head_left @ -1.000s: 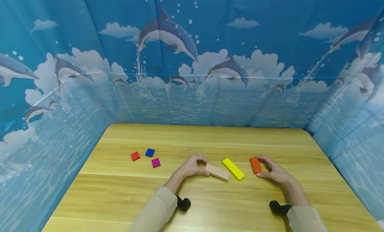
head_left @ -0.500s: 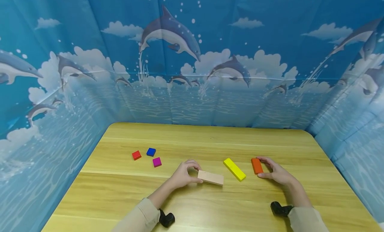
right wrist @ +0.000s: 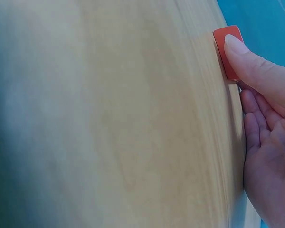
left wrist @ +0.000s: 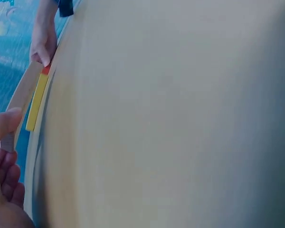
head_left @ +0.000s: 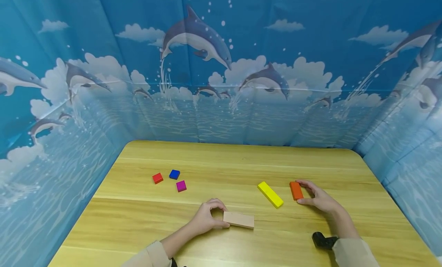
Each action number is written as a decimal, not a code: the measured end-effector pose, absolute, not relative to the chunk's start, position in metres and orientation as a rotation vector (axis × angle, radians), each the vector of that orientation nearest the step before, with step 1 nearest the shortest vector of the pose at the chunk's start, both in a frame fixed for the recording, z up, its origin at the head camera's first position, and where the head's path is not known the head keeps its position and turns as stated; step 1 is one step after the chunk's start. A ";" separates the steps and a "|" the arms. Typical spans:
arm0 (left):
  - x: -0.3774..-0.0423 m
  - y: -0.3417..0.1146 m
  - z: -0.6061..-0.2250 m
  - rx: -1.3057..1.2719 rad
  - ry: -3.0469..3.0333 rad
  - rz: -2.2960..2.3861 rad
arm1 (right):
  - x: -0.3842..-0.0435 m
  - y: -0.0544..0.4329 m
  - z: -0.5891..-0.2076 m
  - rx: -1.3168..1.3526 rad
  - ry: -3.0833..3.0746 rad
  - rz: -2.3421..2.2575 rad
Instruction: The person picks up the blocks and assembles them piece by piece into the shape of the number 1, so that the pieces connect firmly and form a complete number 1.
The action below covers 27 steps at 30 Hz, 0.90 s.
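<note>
My left hand (head_left: 203,218) pinches the left end of a plain wooden block (head_left: 239,220) between thumb and fingers, near the front middle of the table. The same wooden block (left wrist: 23,95) shows in the left wrist view, with the thumb across its near end. At the right, my right hand (head_left: 318,198) grips a short orange block (head_left: 296,191) by its ends. In the right wrist view the thumb lies over the orange block (right wrist: 229,52). Between the hands, a long yellow block (head_left: 270,195) lies at a slant, touched by neither.
Three small square blocks lie at the left: a red one (head_left: 157,178), a blue one (head_left: 174,174) and a magenta one (head_left: 181,186). The wooden table (head_left: 241,159) ends at a dolphin-print curtain (head_left: 221,117) behind and at both sides.
My left hand has carried the wooden block left and toward the front edge, away from the yellow block, and turned it nearly crosswise. The right hand has stayed on the orange block.
</note>
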State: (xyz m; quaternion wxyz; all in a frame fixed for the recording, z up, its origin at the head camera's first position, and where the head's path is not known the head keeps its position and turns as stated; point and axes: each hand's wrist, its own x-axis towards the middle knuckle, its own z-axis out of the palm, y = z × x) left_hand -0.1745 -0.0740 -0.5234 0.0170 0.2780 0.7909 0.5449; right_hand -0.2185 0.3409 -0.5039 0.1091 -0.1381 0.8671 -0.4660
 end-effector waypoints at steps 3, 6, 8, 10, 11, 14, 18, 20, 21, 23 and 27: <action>-0.168 -0.073 -0.525 0.881 2.458 1.695 | -0.220 0.341 -0.503 -0.405 2.553 -1.364; -0.160 -0.072 -0.520 0.884 2.452 1.704 | -0.221 0.340 -0.502 -0.403 2.543 -1.374; -0.153 -0.071 -0.512 0.888 2.451 1.710 | -0.221 0.341 -0.502 -0.400 2.543 -1.374; -0.147 -0.071 -0.504 0.883 2.444 1.713 | -0.221 0.341 -0.502 -0.398 2.541 -1.376; -0.144 -0.071 -0.500 0.884 2.444 1.712 | -0.221 0.341 -0.502 -0.397 2.543 -1.372; -0.137 -0.071 -0.494 0.866 2.449 1.699 | -0.221 0.341 -0.501 -0.400 2.552 -1.361; -0.132 -0.072 -0.492 0.841 2.452 1.702 | -0.221 0.340 -0.500 -0.400 2.553 -1.365; -0.131 -0.073 -0.493 0.833 2.457 1.705 | -0.221 0.339 -0.499 -0.394 2.550 -1.370; -0.131 -0.073 -0.494 0.835 2.461 1.704 | -0.221 0.339 -0.499 -0.392 2.551 -1.369; -0.131 -0.074 -0.495 0.857 2.480 1.696 | -0.221 0.338 -0.499 -0.389 2.552 -1.367; -0.131 -0.073 -0.499 0.921 2.517 1.680 | -0.220 0.338 -0.498 -0.383 2.548 -1.368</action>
